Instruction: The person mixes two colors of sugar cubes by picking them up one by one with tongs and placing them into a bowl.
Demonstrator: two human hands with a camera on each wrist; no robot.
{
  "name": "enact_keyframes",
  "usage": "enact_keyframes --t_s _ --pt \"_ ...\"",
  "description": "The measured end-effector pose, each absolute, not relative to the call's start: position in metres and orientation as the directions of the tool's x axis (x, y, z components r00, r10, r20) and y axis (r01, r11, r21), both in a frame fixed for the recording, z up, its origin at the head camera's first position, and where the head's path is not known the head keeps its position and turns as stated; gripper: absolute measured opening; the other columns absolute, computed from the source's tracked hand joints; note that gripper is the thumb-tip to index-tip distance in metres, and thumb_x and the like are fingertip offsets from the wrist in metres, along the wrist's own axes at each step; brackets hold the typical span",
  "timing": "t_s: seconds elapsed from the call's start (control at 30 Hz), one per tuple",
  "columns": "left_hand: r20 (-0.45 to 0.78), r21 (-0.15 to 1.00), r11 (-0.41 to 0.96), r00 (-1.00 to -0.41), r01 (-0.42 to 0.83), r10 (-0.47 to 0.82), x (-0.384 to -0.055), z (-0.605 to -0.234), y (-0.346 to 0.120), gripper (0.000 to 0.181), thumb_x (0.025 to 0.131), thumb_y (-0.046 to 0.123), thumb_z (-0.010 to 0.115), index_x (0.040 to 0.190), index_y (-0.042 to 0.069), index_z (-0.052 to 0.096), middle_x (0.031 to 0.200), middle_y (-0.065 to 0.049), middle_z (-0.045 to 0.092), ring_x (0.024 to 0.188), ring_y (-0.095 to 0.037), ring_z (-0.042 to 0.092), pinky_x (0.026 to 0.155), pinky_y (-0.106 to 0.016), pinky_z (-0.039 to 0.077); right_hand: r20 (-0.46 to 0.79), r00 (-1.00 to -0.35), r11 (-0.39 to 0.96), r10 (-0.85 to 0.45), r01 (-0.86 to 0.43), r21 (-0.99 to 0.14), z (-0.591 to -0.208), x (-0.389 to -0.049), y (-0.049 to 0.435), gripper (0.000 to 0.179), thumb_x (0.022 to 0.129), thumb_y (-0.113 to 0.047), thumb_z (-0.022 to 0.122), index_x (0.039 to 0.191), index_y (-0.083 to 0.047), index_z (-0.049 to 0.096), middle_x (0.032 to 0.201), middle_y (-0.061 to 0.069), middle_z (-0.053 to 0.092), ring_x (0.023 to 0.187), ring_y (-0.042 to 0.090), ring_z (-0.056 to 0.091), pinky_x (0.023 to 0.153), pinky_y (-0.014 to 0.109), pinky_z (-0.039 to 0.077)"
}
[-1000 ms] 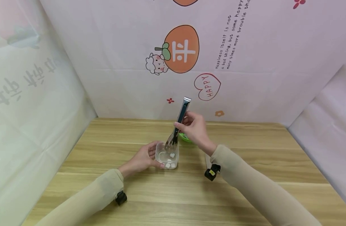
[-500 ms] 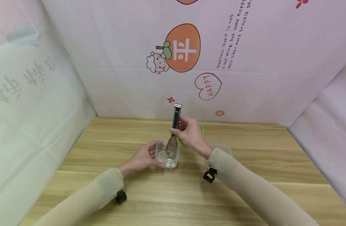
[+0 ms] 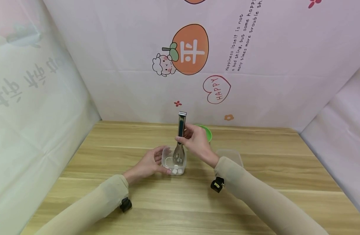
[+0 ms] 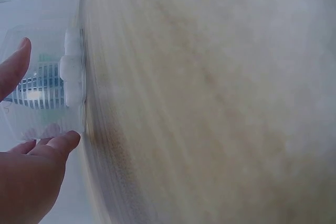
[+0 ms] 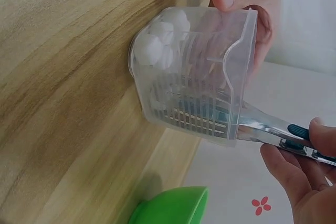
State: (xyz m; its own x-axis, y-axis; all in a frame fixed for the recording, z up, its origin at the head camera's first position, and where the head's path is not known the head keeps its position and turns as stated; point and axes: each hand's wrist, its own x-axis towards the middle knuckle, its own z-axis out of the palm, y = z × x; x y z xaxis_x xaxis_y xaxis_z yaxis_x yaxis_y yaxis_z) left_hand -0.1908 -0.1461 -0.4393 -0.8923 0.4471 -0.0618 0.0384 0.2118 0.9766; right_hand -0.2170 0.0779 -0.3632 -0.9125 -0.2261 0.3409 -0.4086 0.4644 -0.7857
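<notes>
A small clear plastic container (image 3: 169,160) sits on the table, with several rounded white pieces (image 5: 157,43) in its bottom. My left hand (image 3: 146,167) holds it from the left, thumb at the front and fingers at the back. In my right hand (image 3: 198,143) are metal tongs (image 3: 181,128) with dark green grips, pinched between thumb and fingers. They stand nearly upright, their slotted ends down inside the container. The right wrist view shows those ends through the wall, beside the white pieces; whether they clasp one I cannot tell.
A green bowl (image 3: 208,133) stands behind the right hand, partly hidden by it. Right of the container lies a clear plastic piece (image 3: 232,156), partly covered by the right sleeve. A printed cloth wall (image 3: 133,98) rises along the table's back edge.
The right hand has moved down and slightly left, lowering the tongs into the container and turning them more upright. More of the green bowl and the clear piece shows. The left hand has stayed put.
</notes>
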Motion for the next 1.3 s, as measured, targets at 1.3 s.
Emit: enact_keyframes --t_s 1.3 --pt "-0.065 0.977 0.210 -0.894 0.033 0.444 -0.190 -0.438 -0.147 0.104 0.077 -0.002 0.091 0.161 -0.006 0.030 0.163 -0.027 0.037 0.146 -0.043 0.042 0.118 -0.043 0.042 0.363 -0.924 0.231 -0.119 -0.381 -0.895 -0.318 -0.211 0.100 0.016 0.092 -0.002 0.081 0.101 0.003 0.070 0.084 0.015 0.072 0.072 0.030 0.073 0.065 0.034 0.067"
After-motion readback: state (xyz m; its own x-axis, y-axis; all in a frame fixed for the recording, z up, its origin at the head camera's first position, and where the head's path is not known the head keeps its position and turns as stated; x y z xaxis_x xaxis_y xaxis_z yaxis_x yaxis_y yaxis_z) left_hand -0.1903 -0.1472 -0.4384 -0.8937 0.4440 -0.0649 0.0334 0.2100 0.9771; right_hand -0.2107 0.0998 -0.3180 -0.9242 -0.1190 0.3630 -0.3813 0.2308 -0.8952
